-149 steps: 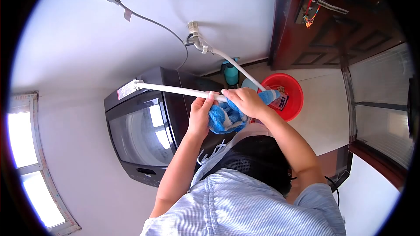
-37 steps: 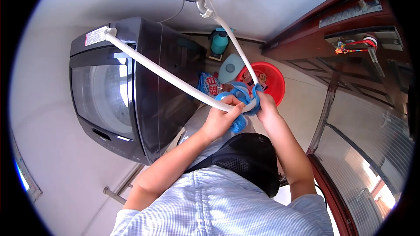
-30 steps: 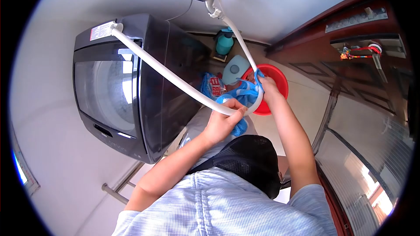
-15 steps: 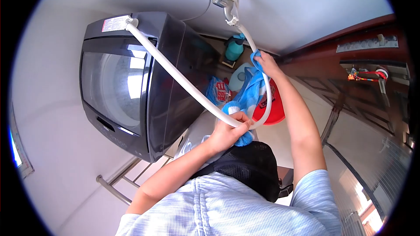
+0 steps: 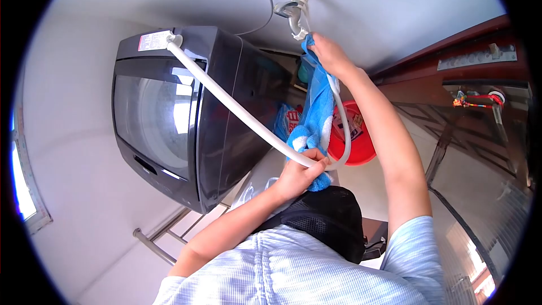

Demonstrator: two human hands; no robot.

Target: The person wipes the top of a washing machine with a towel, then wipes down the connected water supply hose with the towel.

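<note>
A white water hose (image 5: 237,110) runs from the back of a dark washing machine (image 5: 217,135), loops down and rises to the wall tap (image 5: 294,14). My left hand (image 5: 302,175) is closed around the low part of the hose, with a blue and white towel (image 5: 317,110) bunched behind it and under it. Up at the hose end just below the tap, my right hand (image 5: 329,53) grips the upper part of the towel against the hose. The towel stretches between both hands and hides part of the hose.
Behind the towel sits a red basin (image 5: 361,149), beside a blue printed bag (image 5: 282,121). A brown door (image 5: 440,87) with a handle stands at right. A metal rack (image 5: 161,243) is at lower left, and a black mesh cap brim (image 5: 324,217) juts in below.
My right hand has slid up along the hose, taking the towel with it to just under the tap. My left hand keeps its hold on the hose. The view has shifted slightly.
</note>
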